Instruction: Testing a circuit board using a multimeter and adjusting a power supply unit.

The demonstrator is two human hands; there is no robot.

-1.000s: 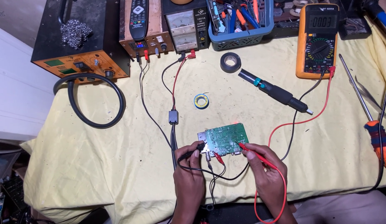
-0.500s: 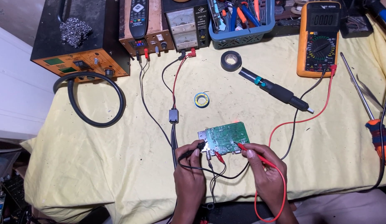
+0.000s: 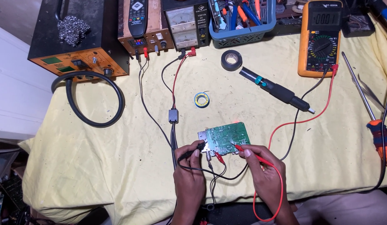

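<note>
Little has been shifted since the earlier frames: both probes are kept on the green circuit board (image 3: 225,138) lying on the yellow-covered worktop (image 3: 118,158). A black probe (image 3: 192,151) is pinched by the left hand (image 3: 190,173) at the board's left edge; a red probe (image 3: 253,155) is gripped by the right hand (image 3: 262,171) at the board's lower right.

Your left hand (image 3: 189,177) low at centre, palm down, fingers curled, thumb and forefinger pinched together, your right hand (image 3: 262,175) just beside it, fingers folded in a pen-like grip, both forearms rising from the bottom edge
</note>
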